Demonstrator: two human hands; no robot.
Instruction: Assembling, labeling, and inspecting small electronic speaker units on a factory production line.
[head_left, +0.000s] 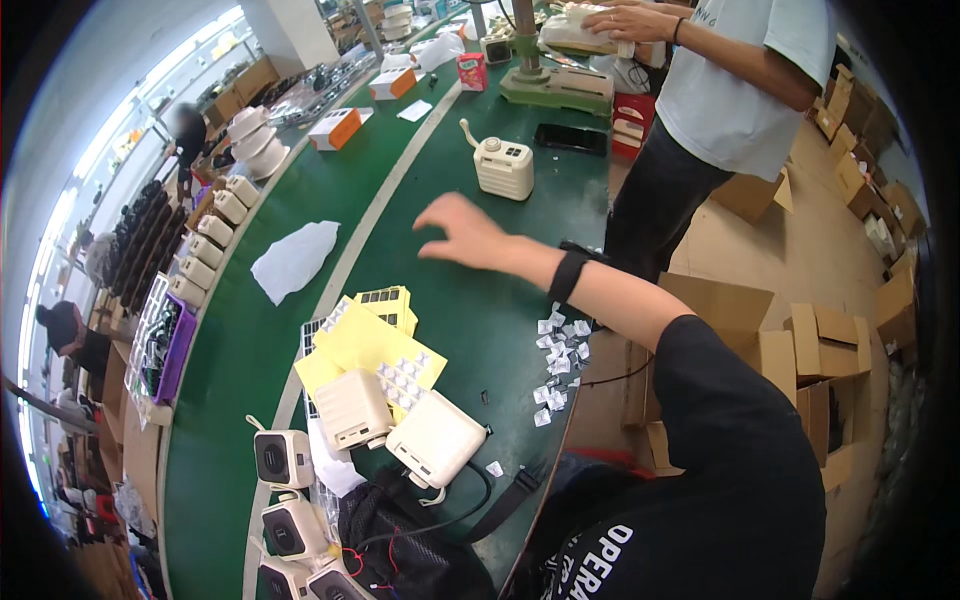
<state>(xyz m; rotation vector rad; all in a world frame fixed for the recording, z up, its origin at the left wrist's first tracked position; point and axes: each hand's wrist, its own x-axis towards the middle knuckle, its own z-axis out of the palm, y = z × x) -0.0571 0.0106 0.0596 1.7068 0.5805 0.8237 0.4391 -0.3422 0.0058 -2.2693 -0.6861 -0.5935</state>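
My right hand (462,232) hovers over the green table with fingers apart and nothing in them; it is slightly blurred. Just beyond it stands a beige box-shaped device (505,170) with its handle raised and a dial on top. Nearer my body, two similar beige devices (437,442) lie tipped over beside yellow sheets (350,338) bearing dark and white stickers. Small white square pieces (556,345) lie scattered by the table's near edge, below my forearm. My left hand does not show.
Beige speakers (284,458) crowd the lower left beside a black bag (400,525) and cable. A white sheet (295,262), phone (572,139), orange-white boxes (335,129) and a green metal stand (556,88) occupy the table. A co-worker (730,110) stands at far right, near cardboard boxes (835,345).
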